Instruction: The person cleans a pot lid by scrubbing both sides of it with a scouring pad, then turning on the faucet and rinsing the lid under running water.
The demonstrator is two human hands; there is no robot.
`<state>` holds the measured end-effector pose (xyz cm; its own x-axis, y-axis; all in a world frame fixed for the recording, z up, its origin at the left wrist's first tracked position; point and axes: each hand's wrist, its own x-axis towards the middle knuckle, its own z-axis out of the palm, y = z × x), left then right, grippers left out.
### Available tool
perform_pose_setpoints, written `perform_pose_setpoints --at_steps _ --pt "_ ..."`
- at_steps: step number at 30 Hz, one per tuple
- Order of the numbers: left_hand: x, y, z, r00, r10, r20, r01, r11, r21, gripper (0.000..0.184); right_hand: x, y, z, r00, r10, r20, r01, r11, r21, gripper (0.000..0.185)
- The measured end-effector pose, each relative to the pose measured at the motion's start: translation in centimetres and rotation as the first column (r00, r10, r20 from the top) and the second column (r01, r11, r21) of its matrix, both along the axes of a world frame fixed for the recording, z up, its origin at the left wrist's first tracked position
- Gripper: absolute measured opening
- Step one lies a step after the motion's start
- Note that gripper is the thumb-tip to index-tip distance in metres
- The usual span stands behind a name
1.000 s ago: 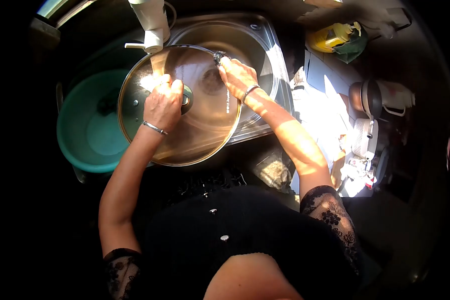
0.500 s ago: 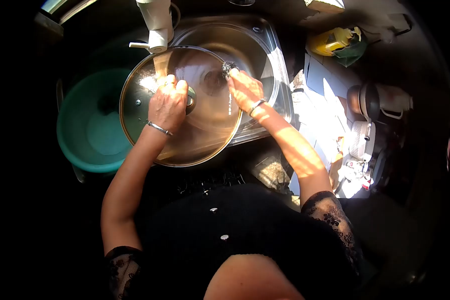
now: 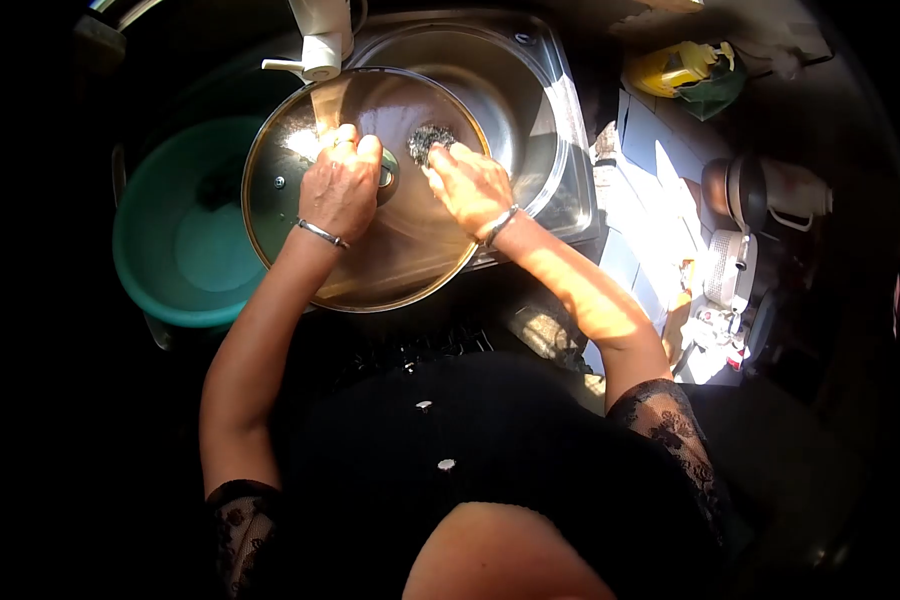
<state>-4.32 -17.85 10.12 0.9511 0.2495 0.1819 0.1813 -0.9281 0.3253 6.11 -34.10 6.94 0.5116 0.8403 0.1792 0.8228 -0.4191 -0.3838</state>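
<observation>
A large round glass lid [image 3: 390, 270] with a metal rim is held over the left part of the steel sink [image 3: 577, 190]. My left hand [image 3: 340, 190] is closed on the knob [image 3: 387, 175] at the lid's middle. In my right hand [image 3: 470, 188] is a dark, curly metal scourer [image 3: 431, 143], pressed on the glass between the knob and the lid's right edge. Both wrists wear a silver bracelet.
A green basin [image 3: 185, 310] stands left of the sink, a dark object in it. The white faucet [image 3: 320, 50] is just beyond the lid. On the right are a yellow pump bottle [image 3: 670, 70], a white jug [image 3: 795, 195] and a perforated white container [image 3: 727, 270].
My right hand and the scourer have moved from the lid's right rim inward over the glass. My left hand keeps its hold on the knob. The whole view has shifted slightly.
</observation>
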Motion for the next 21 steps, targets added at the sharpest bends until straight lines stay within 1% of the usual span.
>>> perform_pose_setpoints --at_steps 2,4,5,6,7,8,9,10,12,13,14,16,17,18,19,20,21 --pt "0.0 0.0 -0.3 1.0 0.0 -0.01 0.0 1.0 -0.008 0.003 -5.2 -2.4 -0.1 0.984 0.099 0.148 -0.108 0.993 0.055 0.023" --pt "0.1 0.1 -0.4 1.0 -0.004 -0.003 0.004 1.0 0.001 0.003 -6.5 -2.8 -0.1 0.979 0.176 0.1 -0.177 0.984 0.005 0.027" --pt "0.1 0.2 -0.4 1.0 -0.01 0.007 0.01 1.0 0.011 0.004 -5.3 -2.2 -0.3 0.978 0.14 0.158 -0.148 0.988 0.043 0.025" --pt "0.0 0.2 -0.5 1.0 -0.012 0.014 0.012 1.0 0.019 0.004 -3.4 -1.5 -0.3 0.992 0.033 0.118 -0.039 0.998 0.053 0.02" --pt "0.0 0.2 -0.5 1.0 -0.005 -0.002 0.005 1.0 0.023 0.004 -0.6 -0.7 -0.1 0.995 -0.102 0.006 0.102 0.993 -0.065 0.015" --pt "0.0 0.2 -0.5 1.0 -0.001 -0.022 0.001 1.0 0.026 0.004 2.0 -0.4 -0.9 0.979 -0.198 0.04 0.201 0.974 -0.103 0.014" --pt "-0.1 0.1 -0.4 0.999 -0.001 -0.04 0.003 1.0 0.031 0.005 3.6 -0.5 -0.6 0.972 -0.23 0.05 0.235 0.963 -0.131 0.014" --pt "-0.3 0.0 -0.3 1.0 -0.006 -0.029 0.007 0.999 0.032 0.004 3.6 -0.7 -0.8 0.979 -0.195 0.068 0.199 0.978 -0.06 0.016" --pt "-0.1 0.1 -0.5 1.0 -0.006 0.015 0.005 0.999 0.035 0.004 0.2 -1.8 -0.7 0.996 -0.091 0.02 0.092 0.994 -0.063 0.017" --pt "0.0 0.1 -0.7 1.0 -0.001 0.006 0.001 1.0 0.028 0.004 -2.9 -2.1 -1.0 0.986 -0.037 0.163 0.03 0.999 0.046 0.018" --pt "-0.2 0.0 -0.7 1.0 -0.004 -0.002 0.004 1.0 0.023 0.004 -5.4 -2.2 -0.9 0.975 0.047 0.216 -0.063 0.996 0.067 0.021" --pt "-0.1 0.1 -0.6 1.0 -0.004 -0.014 0.005 1.0 0.024 0.004 -6.7 -2.2 -0.1 0.986 0.111 0.128 -0.113 0.994 0.009 0.023" --pt "0.0 0.2 -0.6 1.0 -0.006 -0.008 0.006 1.0 0.023 0.004 -5.3 -1.8 -0.9 0.986 0.037 0.164 -0.047 0.997 0.063 0.018" --pt "0.0 0.2 -0.6 1.0 -0.006 -0.002 0.006 1.0 0.022 0.004 -2.9 -1.3 -0.4 0.993 -0.073 0.094 0.076 0.997 -0.028 0.02" --pt "0.0 0.1 -0.7 1.0 -0.006 0.001 0.006 1.0 0.02 0.004 0.0 -0.8 -0.4 0.989 -0.147 0.01 0.147 0.986 -0.075 0.015" --pt "-0.3 -0.1 -0.7 1.0 0.003 -0.031 -0.003 1.0 0.022 0.004 2.2 -0.5 -0.7 0.971 -0.228 0.069 0.234 0.968 -0.089 0.015" --pt "-0.5 -0.3 -0.5 0.998 0.003 -0.061 -0.002 1.0 0.028 0.004 1.7 -1.3 -0.5 0.974 -0.221 0.05 0.226 0.966 -0.125 0.015"
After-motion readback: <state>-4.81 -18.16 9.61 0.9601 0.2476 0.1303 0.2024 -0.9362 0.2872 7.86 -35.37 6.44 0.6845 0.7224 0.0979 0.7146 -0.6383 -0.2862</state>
